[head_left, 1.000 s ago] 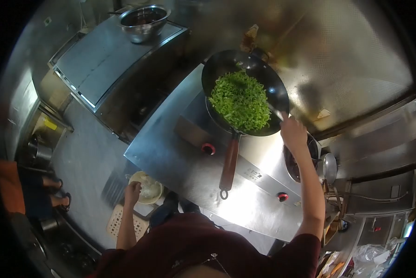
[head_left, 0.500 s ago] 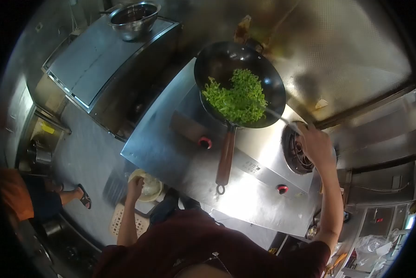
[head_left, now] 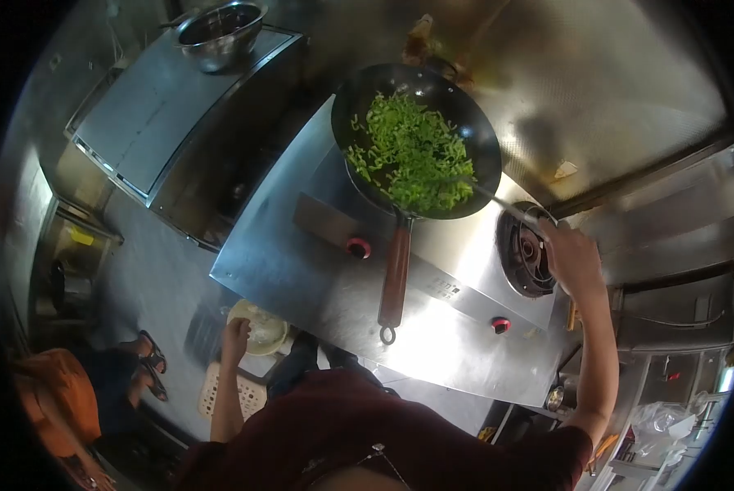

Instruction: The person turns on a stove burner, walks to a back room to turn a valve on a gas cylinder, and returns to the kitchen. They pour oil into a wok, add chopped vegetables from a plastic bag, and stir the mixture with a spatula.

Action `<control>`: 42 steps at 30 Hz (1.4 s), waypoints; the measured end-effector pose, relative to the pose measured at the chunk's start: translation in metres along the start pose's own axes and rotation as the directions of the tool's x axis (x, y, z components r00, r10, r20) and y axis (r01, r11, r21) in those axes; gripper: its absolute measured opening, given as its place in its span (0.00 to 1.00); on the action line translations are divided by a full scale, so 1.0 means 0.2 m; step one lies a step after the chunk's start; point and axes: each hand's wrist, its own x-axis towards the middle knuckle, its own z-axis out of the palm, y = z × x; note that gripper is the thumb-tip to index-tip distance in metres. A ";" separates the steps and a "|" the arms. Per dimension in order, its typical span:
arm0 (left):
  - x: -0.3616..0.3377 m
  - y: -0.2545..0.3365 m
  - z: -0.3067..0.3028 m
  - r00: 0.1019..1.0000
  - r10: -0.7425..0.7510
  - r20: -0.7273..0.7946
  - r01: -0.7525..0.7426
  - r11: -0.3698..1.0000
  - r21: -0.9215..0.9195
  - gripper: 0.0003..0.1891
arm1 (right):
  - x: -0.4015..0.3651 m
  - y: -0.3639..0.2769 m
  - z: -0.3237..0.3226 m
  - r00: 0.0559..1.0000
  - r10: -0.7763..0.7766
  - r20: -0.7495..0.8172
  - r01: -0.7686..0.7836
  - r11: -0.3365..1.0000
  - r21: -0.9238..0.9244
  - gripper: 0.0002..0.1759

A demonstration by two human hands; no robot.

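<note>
Chopped green vegetables (head_left: 416, 151) lie spread in a dark wok (head_left: 483, 155) at the top centre. The wok's brown wooden handle (head_left: 395, 274) points toward me, with no hand on it. My right hand (head_left: 573, 254) is closed on the handle of a metal utensil (head_left: 510, 206), whose far end is among the greens at the wok's right side. Near my body, my left hand (head_left: 236, 337) hangs with curled fingers beside a pale round basin (head_left: 265, 329); whether it holds anything is too small to tell.
A second burner (head_left: 529, 250) sits on the steel stove (head_left: 334, 282), which has red-ringed knobs. At the upper left, a metal bowl (head_left: 220, 37) stands on a steel counter (head_left: 154, 110). A person in orange (head_left: 72, 393) is at the lower left.
The greens have spread up and left across the wok. My right hand has shifted slightly right with the utensil. More of the person in orange shows, including an arm.
</note>
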 end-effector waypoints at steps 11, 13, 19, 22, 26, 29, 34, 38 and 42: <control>0.14 0.25 0.11 0.994 0.088 0.062 -0.090 0.995 0.031 0.11 | 0.60 -0.16 0.44 0.965 0.164 -0.203 -0.136 0.980 0.143 0.14; 0.16 0.24 0.13 0.988 0.137 0.076 -0.140 0.990 0.033 0.10 | 0.54 -0.22 0.44 0.988 0.098 -0.120 -0.070 0.973 0.220 0.14; 0.15 0.20 0.10 0.988 0.147 0.051 -0.148 0.989 0.010 0.10 | 0.04 -0.02 -0.01 0.989 -0.069 -0.131 0.086 0.988 0.126 0.13; 0.17 0.19 0.09 0.989 0.148 0.028 -0.148 0.989 0.014 0.10 | 0.06 -0.08 -0.03 0.997 -0.072 0.006 0.072 0.997 0.032 0.15; 0.20 0.20 0.13 0.983 0.184 0.010 -0.184 0.983 0.010 0.10 | 0.46 -0.15 0.32 0.971 -0.037 -0.235 0.019 0.997 -0.080 0.12; 0.15 0.32 0.09 0.985 0.170 0.036 -0.171 0.985 0.033 0.10 | 0.45 -0.02 0.40 0.968 -0.024 -0.250 0.003 0.996 -0.085 0.11; 0.09 0.19 0.06 0.994 0.113 0.003 -0.113 0.991 -0.065 0.10 | 0.09 -0.04 0.01 0.999 -0.024 -0.035 0.023 1.000 -0.017 0.10; 0.13 0.20 0.06 0.994 0.107 0.008 -0.107 0.992 -0.067 0.10 | 0.25 -0.15 0.14 0.982 -0.107 -0.153 0.121 0.989 0.084 0.11; 0.15 0.33 0.08 0.985 0.164 -0.054 -0.169 0.980 -0.102 0.10 | 0.57 -0.06 0.40 0.972 0.099 -0.212 -0.072 0.989 0.132 0.12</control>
